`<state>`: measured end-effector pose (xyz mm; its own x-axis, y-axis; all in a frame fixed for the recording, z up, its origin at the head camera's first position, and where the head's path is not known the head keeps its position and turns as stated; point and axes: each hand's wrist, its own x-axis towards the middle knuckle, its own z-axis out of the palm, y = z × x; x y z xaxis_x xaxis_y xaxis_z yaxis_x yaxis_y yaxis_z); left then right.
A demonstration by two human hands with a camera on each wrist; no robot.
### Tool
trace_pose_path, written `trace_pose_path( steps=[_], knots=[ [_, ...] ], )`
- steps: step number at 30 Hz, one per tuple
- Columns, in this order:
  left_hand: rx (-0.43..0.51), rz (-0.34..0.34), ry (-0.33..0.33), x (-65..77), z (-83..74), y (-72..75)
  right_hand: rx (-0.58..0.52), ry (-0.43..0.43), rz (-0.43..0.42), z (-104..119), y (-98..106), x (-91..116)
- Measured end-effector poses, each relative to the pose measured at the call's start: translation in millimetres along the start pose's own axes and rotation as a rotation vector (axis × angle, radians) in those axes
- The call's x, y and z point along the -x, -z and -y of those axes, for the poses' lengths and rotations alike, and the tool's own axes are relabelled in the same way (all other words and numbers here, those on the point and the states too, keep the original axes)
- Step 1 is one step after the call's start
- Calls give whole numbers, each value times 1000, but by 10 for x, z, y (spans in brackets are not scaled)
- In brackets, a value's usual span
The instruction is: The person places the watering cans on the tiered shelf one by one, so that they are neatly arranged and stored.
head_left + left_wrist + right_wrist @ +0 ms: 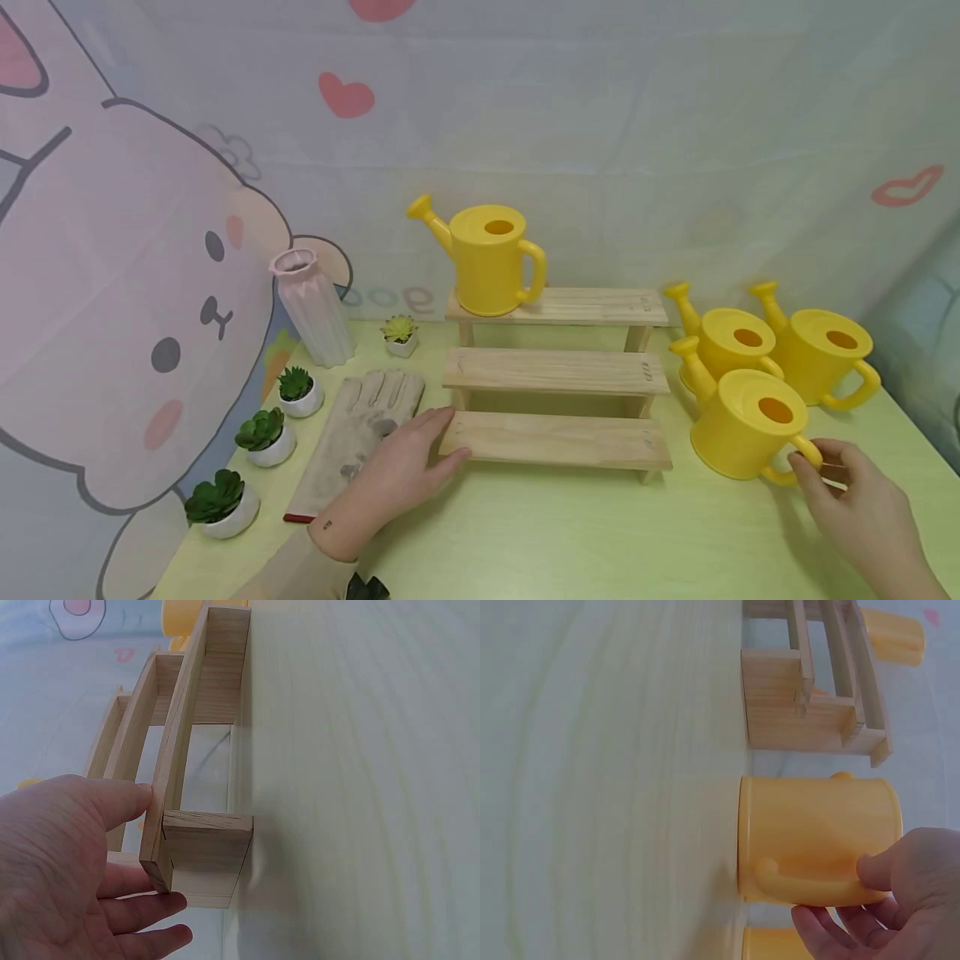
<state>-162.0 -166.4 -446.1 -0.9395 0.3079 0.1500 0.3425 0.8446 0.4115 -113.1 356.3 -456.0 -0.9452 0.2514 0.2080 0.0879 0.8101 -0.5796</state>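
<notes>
Three wooden tiers form a small stepped shelf point(555, 437) in the middle of the table. My left hand point(408, 467) holds the left end of its lowest board, thumb on the front side and fingers around the end, as the left wrist view shows. At the right, my right hand point(862, 500) pinches the handle of the nearest yellow watering can point(750, 425), which stands upright on the table. Behind it are two more watering cans, one point(731, 333) partly hidden and another point(825, 354) farther right. A further yellow watering can point(491, 262) stands on the top board's left part.
Left of the shelf lies a pair of grey work gloves point(352, 442). Three potted succulents point(270, 437) line the table's left edge. A pink-white vase point(313, 308) and a tiny succulent point(401, 335) stand at the back, before a printed cloth.
</notes>
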Motion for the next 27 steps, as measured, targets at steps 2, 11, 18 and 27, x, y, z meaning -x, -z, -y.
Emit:
trace_pose_path(
  steps=[2,11,18,27],
  knots=[
    [2,-2,1,1,-1,2,27,-6,1,0,5,0],
    [0,2,1,-3,3,3,75,32,-19,-21,27,13],
    [-1,0,-2,5,-6,10,81,-17,-23,7,19,33],
    [-4,5,-1,8,-22,22,77,-41,-57,46,57,74]
  ],
)
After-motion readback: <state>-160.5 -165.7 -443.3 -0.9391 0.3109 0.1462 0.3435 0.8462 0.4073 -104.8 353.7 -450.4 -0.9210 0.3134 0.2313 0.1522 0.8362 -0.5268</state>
